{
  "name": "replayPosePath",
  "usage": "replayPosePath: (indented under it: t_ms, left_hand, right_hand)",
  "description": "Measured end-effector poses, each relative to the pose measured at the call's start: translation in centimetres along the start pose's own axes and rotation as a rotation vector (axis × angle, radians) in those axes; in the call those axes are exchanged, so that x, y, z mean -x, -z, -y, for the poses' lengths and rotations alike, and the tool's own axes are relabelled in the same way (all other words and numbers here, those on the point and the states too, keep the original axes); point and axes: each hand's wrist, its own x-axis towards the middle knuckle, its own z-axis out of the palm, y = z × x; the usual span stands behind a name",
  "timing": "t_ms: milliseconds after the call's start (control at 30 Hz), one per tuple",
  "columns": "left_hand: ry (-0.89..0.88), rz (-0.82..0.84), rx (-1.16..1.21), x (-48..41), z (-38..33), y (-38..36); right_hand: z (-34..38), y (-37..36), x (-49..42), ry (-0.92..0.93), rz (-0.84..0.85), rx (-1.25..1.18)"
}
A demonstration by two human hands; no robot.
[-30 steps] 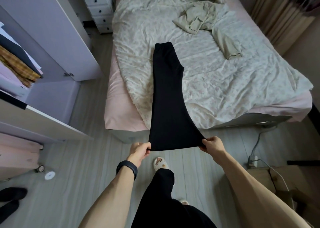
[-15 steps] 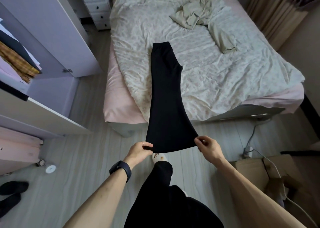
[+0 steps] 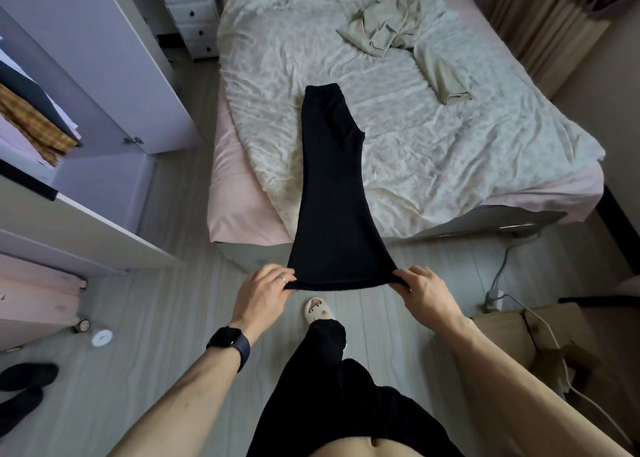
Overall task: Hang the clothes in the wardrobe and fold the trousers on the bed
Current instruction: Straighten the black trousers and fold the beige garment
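Left hand (image 3: 265,292) pinches hem corner of black trousers (image 3: 332,186) | right hand (image 3: 424,288) pinches other corner | waistband on bed (image 3: 450,151), frame centre

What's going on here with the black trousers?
A person stands at the edge of the bed, holding black trousers. The left hand and right hand each pinch a corner of the hem, holding it taut, while the waistband rests on the bedspread. A beige garment lies crumpled farther up the bed.

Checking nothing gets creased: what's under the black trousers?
The black trousers lie on the floral quilt; their held end hangs over the floor. Anything directly beneath is covered.
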Motion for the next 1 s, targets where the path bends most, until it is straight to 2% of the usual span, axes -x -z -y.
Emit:
replayPosePath:
  t_ms: [67,133,300,433,600,733,1000]
  left_hand:
    - [-0.046,0.104,-0.046,0.8,0.0,-0.5]
    - [-0.029,0.198,-0.050,0.7,0.2,-1.0]
    - [0.044,0.187,0.005,-2.2,2.0,-0.3]
    - [0.107,0.160,0.056,-8.2,4.5,1.4]
    - [0.150,0.054,0.131,-21.0,7.5,3.8]
    - [0.234,0.172,0.205,-30.1,10.0,4.0]
    - [0.336,0.257,0.508,-49.8,17.4,2.4]
  right_hand:
    - [-0.2,-0.2,0.1,-0.085,0.235,0.063]
    - [-0.4,-0.4,0.1,-0.098,0.306,0.084]
    - [-0.2,0.8,-2.4,0.058,0.099,0.095]
    - [0.6,3.0,-7.8,0.160,-0.076,0.114]
    - [1.0,5.7,-19.0,0.122,-0.179,0.050]
    - [0.4,7.2,-27.4,0.094,-0.178,-0.007]
    - [-0.5,7.8,-48.7,-0.085,-0.243,-0.125]
